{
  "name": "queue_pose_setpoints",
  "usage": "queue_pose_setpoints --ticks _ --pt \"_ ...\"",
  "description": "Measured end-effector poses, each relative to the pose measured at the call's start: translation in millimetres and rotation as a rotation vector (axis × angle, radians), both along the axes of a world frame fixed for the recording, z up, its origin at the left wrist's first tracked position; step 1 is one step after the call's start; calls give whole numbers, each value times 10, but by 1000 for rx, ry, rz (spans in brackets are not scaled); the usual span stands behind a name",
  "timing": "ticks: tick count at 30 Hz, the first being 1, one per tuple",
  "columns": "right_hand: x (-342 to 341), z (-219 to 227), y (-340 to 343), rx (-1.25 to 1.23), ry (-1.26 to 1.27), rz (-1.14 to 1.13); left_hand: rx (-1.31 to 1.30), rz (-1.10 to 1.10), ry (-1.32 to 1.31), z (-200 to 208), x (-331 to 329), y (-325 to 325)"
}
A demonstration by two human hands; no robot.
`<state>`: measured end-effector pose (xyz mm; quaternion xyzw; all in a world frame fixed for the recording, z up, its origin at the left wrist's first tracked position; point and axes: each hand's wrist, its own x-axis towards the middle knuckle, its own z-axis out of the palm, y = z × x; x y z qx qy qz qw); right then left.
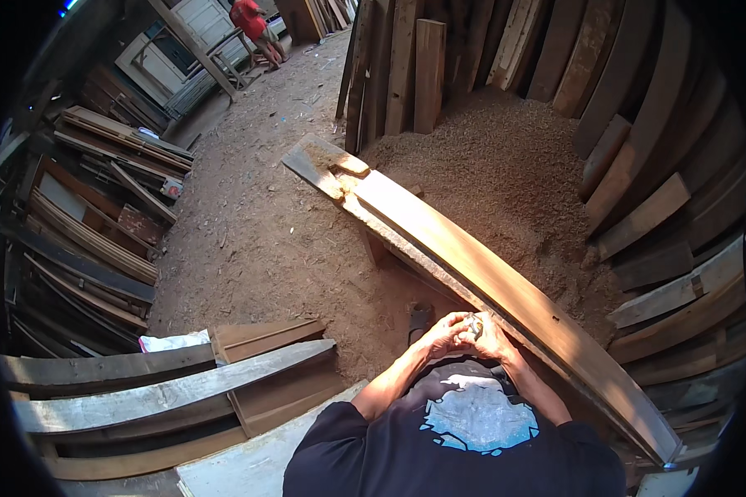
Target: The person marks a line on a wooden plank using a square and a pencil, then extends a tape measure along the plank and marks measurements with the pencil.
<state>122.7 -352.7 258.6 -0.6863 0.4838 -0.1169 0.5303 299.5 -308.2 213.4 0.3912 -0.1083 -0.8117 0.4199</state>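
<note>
Close in front of my chest, my left hand [444, 332] and my right hand [493, 339] meet with bent fingers. Between them is a small shiny grey object [473, 325], mostly covered by fingers, so its kind cannot be made out. Just beyond my hands lies a long wooden plank [464, 253], running from the far middle to the near right. Its near-side edge passes right by my right hand. At the plank's far end, a lump of wood shavings [345, 184] sits beside a small wood block [352, 166].
Tall boards [429, 79] lean at the back and along the right, around a heap of sawdust [489, 149]. Stacked timber [99, 232] lines the left. Long boards [182, 385] lie near left. A person in a red shirt [247, 18] stands far off.
</note>
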Motion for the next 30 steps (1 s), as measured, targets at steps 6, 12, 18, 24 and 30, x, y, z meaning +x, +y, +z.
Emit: queue_pose_setpoints --ticks 6,12,18,24,30 --pt "759 -40 -660 -175 81 1 86 -9 57 -160 721 -688" --pt "1439 169 -1165 -12 203 6 75 -135 -53 -123 1480 -1206" --pt "1512 70 -1338 -94 314 -23 -172 -226 -239 72 1726 -1619" --pt "1055 -225 -1395 19 355 -62 -76 35 -149 -85 2222 -1919" --pt "548 -85 -1179 -174 545 -327 45 448 -220 -150 3161 -2430"
